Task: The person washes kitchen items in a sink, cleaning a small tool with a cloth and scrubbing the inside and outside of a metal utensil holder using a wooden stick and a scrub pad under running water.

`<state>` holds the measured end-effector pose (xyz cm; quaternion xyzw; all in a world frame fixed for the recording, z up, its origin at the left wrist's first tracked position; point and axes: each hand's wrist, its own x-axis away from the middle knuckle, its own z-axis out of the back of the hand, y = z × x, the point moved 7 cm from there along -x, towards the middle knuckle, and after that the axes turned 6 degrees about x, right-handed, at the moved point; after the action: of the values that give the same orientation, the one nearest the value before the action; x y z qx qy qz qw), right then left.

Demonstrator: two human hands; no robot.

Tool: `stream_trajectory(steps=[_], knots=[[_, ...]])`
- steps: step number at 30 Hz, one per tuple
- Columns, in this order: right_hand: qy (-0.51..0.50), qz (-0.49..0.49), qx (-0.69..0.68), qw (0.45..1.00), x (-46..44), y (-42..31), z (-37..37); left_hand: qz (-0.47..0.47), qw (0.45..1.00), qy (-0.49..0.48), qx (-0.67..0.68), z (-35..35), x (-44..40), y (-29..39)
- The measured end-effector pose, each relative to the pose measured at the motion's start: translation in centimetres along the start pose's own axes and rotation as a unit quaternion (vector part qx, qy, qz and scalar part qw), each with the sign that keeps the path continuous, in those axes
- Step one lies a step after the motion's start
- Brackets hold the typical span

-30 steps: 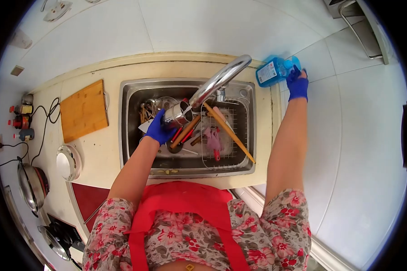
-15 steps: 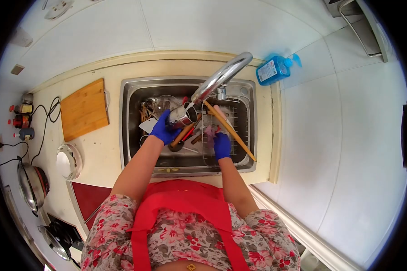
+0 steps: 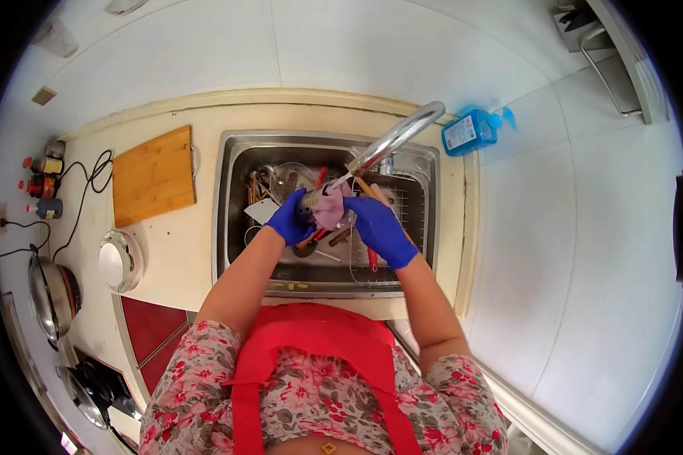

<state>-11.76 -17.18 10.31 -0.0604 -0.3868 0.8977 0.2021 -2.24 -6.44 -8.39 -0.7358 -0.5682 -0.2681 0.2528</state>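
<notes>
My left hand, in a blue rubber glove, is closed around a metal canister over the middle of the sink. A pinkish-purple cloth lies against the canister's mouth and hides much of it. My right hand, gloved in blue too, grips that cloth at its right edge. Water runs from the chrome faucet onto the cloth and canister. Beneath my hands, the steel sink holds a glass lid, a wire rack, a red-handled tool and several utensils.
A wooden cutting board lies on the counter left of the sink, with stacked bowls nearer me. A blue soap bottle stands at the back right corner. Small bottles and a black cord are at far left.
My right hand has risen from the rack with the cloth and brought it to the canister. The view has shifted slightly, and the long wooden stick now lies mostly behind my right hand.
</notes>
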Motion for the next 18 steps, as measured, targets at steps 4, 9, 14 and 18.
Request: stream_trajectory(steps=[4,9,14,18], knots=[[0.006,0.217,0.190,0.957,0.2,-2.5,-2.2,-0.097,0.968,-0.014,-0.230,-0.6,1.5,0.1],[-0.224,0.092,0.087,0.966,-0.2,1.7,-8.8,0.022,0.989,0.063,-0.134,-1.1,1.6,-2.1],[-0.191,0.191,0.294,0.917,1.2,-0.1,-8.8,-0.002,0.997,0.040,-0.069,0.8,1.6,-1.4],[-0.100,0.284,0.261,0.917,2.4,-1.8,-6.7,0.057,0.990,0.083,-0.100,1.9,3.5,-1.1]])
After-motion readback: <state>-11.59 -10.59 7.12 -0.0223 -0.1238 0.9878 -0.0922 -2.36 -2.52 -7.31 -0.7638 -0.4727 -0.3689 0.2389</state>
